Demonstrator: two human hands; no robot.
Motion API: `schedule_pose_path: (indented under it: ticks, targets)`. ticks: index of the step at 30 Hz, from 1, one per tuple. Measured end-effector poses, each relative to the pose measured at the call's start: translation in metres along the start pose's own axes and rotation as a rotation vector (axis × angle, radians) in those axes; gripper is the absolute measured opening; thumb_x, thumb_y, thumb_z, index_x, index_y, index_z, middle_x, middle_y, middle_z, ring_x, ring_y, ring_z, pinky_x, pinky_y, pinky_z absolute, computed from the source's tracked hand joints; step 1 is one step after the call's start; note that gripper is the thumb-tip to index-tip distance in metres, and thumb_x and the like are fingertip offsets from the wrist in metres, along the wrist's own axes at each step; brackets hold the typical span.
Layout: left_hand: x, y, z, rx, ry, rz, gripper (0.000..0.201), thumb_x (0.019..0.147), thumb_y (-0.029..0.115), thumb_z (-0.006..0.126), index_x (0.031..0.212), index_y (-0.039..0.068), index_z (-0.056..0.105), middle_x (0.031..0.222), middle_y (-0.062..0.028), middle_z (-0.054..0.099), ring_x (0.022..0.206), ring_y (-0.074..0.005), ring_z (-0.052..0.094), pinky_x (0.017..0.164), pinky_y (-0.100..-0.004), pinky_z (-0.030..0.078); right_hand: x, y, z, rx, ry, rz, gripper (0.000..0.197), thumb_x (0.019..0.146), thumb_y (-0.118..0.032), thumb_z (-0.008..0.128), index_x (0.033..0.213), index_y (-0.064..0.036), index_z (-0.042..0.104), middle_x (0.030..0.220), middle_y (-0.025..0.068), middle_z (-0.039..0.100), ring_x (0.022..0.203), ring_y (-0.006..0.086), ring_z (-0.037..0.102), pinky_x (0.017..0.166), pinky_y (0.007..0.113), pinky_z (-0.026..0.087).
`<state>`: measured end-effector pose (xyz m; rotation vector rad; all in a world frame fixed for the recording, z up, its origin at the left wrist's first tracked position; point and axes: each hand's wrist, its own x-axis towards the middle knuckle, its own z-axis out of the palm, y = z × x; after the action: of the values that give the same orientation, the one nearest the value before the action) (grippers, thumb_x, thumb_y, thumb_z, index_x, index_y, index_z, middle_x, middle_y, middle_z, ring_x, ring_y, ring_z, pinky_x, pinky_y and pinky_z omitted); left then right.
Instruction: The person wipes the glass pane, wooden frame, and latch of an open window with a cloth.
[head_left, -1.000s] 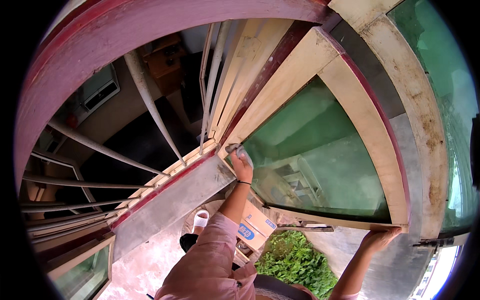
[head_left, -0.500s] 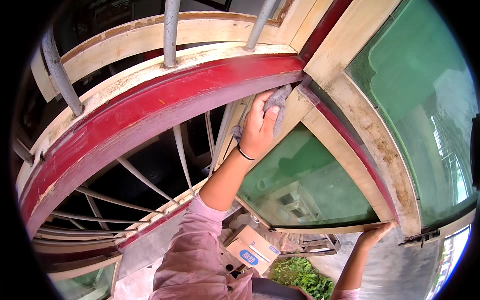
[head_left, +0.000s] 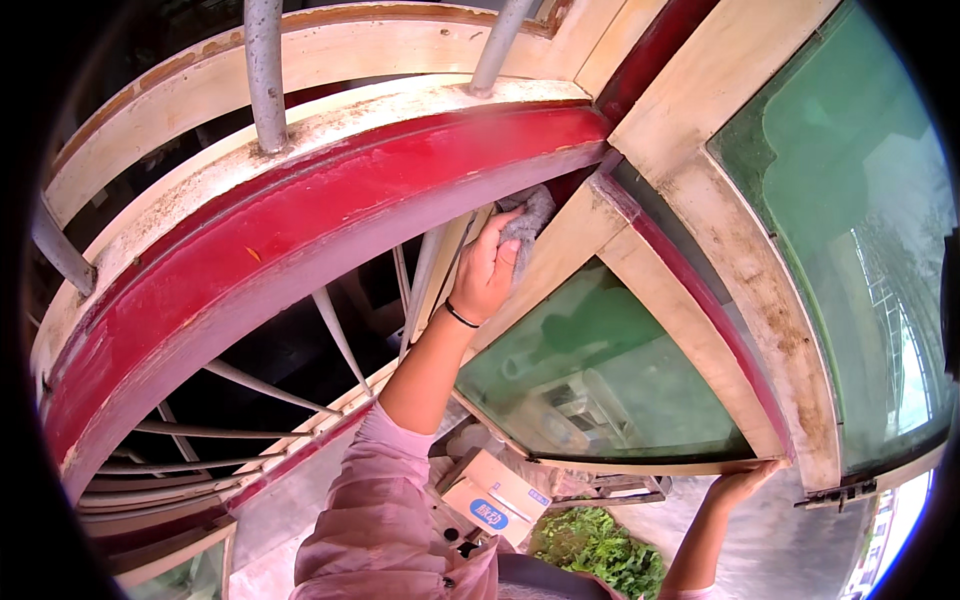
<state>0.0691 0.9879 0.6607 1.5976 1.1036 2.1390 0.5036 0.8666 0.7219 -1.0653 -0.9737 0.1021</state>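
My left hand [head_left: 482, 278] is raised at the upper middle, closed around a grey cloth [head_left: 528, 228]. The cloth presses into the corner under the red window beam [head_left: 330, 205], beside the cream hinge-side upright. Below and to the right hangs an open window sash [head_left: 690, 318] with green-tinted glass [head_left: 600, 375]. At the sash's lower right corner, my right hand [head_left: 738, 484] grips the edge, its fingertips partly hidden by the frame. A thin dark band circles my left wrist.
Grey metal bars [head_left: 265, 80] run along the beam and the opening below it. Another green-glass sash [head_left: 845, 180] stands at the right. Beneath me are a cardboard box [head_left: 495, 495], a leafy green plant [head_left: 600, 550] and concrete ground [head_left: 740, 560].
My left hand and the cloth have moved slightly down and left, away from the top corner along the upright. My right hand stays at the sash corner. The view has shifted a little.
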Motion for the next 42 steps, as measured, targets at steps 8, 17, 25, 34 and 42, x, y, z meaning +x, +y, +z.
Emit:
schedule_pose_path:
  ticks: [8,17,25,34,42]
  targets:
    - [-0.023,-0.025,0.003,0.004,0.103,-0.063,0.029,0.095,0.019,0.043,0.116,0.000,0.048,0.091,-0.0224,0.061,0.083,-0.0363,0.062,0.073,-0.0372,0.047,-0.002,-0.010,0.003,0.037,0.037,0.107,0.070,0.094,-0.052,0.038,0.139,0.0002,0.026,0.142,0.0164,0.031,0.128,0.0274,0.034,0.106,0.039,0.029]
    - [-0.057,-0.031,-0.007,0.136,0.088,-0.331,0.028,0.095,0.016,0.042,0.118,-0.001,0.045,0.090,-0.0234,0.061,0.082,-0.0383,0.061,0.072,-0.0395,0.047,0.002,-0.009,0.015,0.011,0.018,0.043,0.074,0.093,-0.057,0.036,0.137,0.0021,0.029,0.139,0.0181,0.035,0.127,0.0272,0.036,0.106,0.039,0.029]
    - [-0.013,0.004,0.007,-0.038,0.298,-0.128,0.027,0.092,0.019,0.055,0.110,-0.001,0.053,0.097,-0.0157,0.060,0.091,-0.0259,0.058,0.084,-0.0319,0.044,0.012,0.004,0.003,-0.007,-0.089,-0.017,0.081,0.094,-0.056,0.035,0.143,0.0037,0.014,0.146,0.0192,0.023,0.133,0.0274,0.027,0.109,0.038,0.023]
    - [0.047,0.011,0.012,0.479,0.236,0.101,0.031,0.076,0.012,0.065,0.103,-0.002,0.054,0.102,-0.0196,0.056,0.098,-0.0399,0.050,0.088,-0.0441,0.040,0.006,0.001,0.007,-0.091,0.005,-0.005,0.078,0.093,-0.059,0.033,0.141,0.0020,0.022,0.142,0.0199,0.029,0.129,0.0288,0.033,0.107,0.039,0.027]
    - [-0.028,-0.055,0.000,0.468,0.126,0.001,0.028,0.073,0.000,0.063,0.095,0.001,0.047,0.101,-0.0207,0.047,0.097,-0.0411,0.047,0.085,-0.0468,0.039,0.011,0.006,0.002,0.046,-0.017,0.069,0.076,0.095,-0.053,0.037,0.143,0.0023,0.018,0.145,0.0163,0.027,0.131,0.0260,0.031,0.108,0.036,0.026]
